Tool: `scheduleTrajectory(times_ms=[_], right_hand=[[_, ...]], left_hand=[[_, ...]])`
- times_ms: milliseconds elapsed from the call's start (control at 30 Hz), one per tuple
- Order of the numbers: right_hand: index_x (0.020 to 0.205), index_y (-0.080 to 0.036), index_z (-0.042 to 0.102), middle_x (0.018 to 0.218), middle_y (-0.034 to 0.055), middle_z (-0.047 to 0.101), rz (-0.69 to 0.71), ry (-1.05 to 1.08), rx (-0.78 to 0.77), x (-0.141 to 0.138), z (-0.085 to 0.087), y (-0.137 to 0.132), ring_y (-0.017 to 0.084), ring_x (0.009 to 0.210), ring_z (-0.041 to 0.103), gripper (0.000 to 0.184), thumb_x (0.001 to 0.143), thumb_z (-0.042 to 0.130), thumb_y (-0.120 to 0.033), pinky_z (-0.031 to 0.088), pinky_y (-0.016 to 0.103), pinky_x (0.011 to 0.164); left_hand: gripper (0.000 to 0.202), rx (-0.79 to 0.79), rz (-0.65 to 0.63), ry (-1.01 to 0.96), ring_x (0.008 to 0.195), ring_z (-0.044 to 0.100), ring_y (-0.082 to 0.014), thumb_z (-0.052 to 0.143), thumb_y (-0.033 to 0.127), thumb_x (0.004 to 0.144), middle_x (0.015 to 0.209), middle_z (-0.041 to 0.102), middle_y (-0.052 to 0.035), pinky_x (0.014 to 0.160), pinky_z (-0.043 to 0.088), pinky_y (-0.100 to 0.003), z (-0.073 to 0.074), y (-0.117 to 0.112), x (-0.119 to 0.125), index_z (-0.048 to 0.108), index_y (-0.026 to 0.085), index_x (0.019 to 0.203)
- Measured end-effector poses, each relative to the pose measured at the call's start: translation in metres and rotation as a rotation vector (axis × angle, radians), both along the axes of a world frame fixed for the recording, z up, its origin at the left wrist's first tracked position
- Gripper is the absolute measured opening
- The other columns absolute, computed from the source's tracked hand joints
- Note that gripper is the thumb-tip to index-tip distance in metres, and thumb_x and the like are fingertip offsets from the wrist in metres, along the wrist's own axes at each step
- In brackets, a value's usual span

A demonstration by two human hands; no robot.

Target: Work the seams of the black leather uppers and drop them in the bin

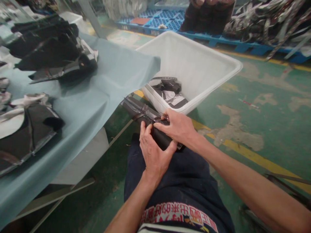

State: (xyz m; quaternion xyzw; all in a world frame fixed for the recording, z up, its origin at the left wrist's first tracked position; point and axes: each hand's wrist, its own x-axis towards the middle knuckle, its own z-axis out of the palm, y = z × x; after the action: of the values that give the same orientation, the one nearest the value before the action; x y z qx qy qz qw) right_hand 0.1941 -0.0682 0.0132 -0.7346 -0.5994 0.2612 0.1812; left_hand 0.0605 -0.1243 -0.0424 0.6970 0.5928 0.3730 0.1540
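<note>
White bin [206, 68] open above, tablecloth [121, 68] — blocking left

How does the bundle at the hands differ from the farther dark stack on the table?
The bundle is long and narrow; the stack is broad and layered. The left hand and right hand touch the bundle; the stack lies untouched on the table. Both are mostly dark.

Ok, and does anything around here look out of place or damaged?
Yes: the green floor beside the white bin looks worn, with pale patches, and a thin red-and-white strip lies there, seemingly stray. I can't make out damage on the dark bundle.
</note>
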Motion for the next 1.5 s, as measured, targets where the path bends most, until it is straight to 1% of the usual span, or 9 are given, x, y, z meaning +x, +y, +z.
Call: scheduleTrajectory(times_ms=[467,533,633,767,833,1033,1200,1367,1500], right_hand=[[0.111,-0.022,0.064,0.084,-0.0033,0.062,0.04,0.3,-0.098,0.013,-0.015,0.015,0.016,0.074,0.053,0.036,0.088,0.071,-0.048,0.036,0.03,0.069],[0.114,-0.022,0.064,0.084,-0.0031,0.063,0.057,0.307,-0.083,0.013,-0.014,0.014,0.016,0.074,0.055,0.036,0.089,0.069,-0.048,0.037,0.03,0.069],[0.117,-0.022,0.065,0.09,-0.0005,0.068,0.037,0.184,-0.09,0.01,-0.006,0.012,0.018,0.078,0.059,0.036,0.09,0.069,-0.047,0.038,0.031,0.071],[0.117,-0.024,0.069,0.097,0.0038,0.075,0.062,-0.042,-0.121,0.008,0.01,0.015,0.024,0.089,0.066,0.036,0.092,0.069,-0.05,0.038,0.033,0.074],[0.117,-0.024,0.07,0.098,0.0046,0.076,0.091,-0.066,-0.117,0.01,0.012,0.017,0.026,0.092,0.068,0.037,0.092,0.069,-0.051,0.038,0.034,0.074],[0.117,-0.024,0.07,0.106,0.0035,0.077,0.048,0.192,-0.145,0.013,0.0,0.018,0.023,0.094,0.069,0.041,0.089,0.071,-0.053,0.043,0.032,0.075],[0.115,-0.026,0.071,0.11,0.0062,0.079,-0.004,0.043,-0.125,0.005,0.003,0.014,0.031,0.104,0.073,0.039,0.091,0.065,-0.056,0.048,0.037,0.083],[0.121,-0.025,0.07,0.112,0.0104,0.081,0.029,-0.07,-0.115,0.001,0.01,0.014,0.034,0.11,0.075,0.044,0.093,0.063,-0.058,0.051,0.038,0.087],[0.125,-0.02,0.069,0.111,0.0163,0.081,0.075,-0.159,-0.117,-0.001,0.016,0.02,0.037,0.111,0.076,0.049,0.092,0.064,-0.057,0.052,0.039,0.086]], left_hand=[[0.09,0.036,-0.012,-0.099,0.163,0.036,-0.0417,0.09,0.034,0.074,0.17,0.037,-0.0267,0.13,0.037,-0.062,-0.005,0.001,0.006,0.042,0.02,0.149],[0.079,0.034,-0.03,-0.115,0.16,0.04,-0.0397,0.085,0.033,0.079,0.168,0.039,-0.0243,0.129,0.038,-0.06,-0.005,0.004,-0.002,0.047,0.02,0.146],[0.044,0.04,-0.012,-0.128,0.145,0.055,-0.0339,0.076,0.031,0.09,0.152,0.055,-0.0169,0.122,0.044,-0.054,0.0,0.016,-0.018,0.063,0.022,0.131],[0.012,-0.012,-0.017,-0.213,0.098,0.066,-0.0209,0.067,0.03,0.097,0.107,0.068,-0.006,0.089,0.054,-0.035,0.013,0.044,-0.031,0.072,0.021,0.104],[0.01,-0.094,0.002,-0.244,0.083,0.062,-0.0168,0.069,0.029,0.094,0.096,0.067,-0.0025,0.077,0.05,-0.031,0.018,0.056,-0.032,0.072,0.021,0.101],[0.024,-0.229,0.115,-0.289,0.081,0.057,-0.0156,0.075,0.033,0.087,0.094,0.063,-0.0004,0.077,0.046,-0.031,0.017,0.069,-0.029,0.068,0.02,0.106],[0.023,-0.233,0.098,-0.304,0.076,0.053,-0.0139,0.074,0.032,0.088,0.092,0.061,0.0012,0.073,0.044,-0.03,0.014,0.067,-0.028,0.065,0.021,0.106],[0.021,-0.226,0.063,-0.361,0.067,0.047,-0.0118,0.071,0.033,0.091,0.086,0.057,0.004,0.066,0.041,-0.028,0.011,0.065,-0.028,0.062,0.021,0.106],[0.021,-0.227,0.045,-0.373,0.072,0.052,-0.0126,0.066,0.032,0.095,0.093,0.059,0.0016,0.071,0.044,-0.028,0.007,0.063,-0.027,0.061,0.021,0.112]])
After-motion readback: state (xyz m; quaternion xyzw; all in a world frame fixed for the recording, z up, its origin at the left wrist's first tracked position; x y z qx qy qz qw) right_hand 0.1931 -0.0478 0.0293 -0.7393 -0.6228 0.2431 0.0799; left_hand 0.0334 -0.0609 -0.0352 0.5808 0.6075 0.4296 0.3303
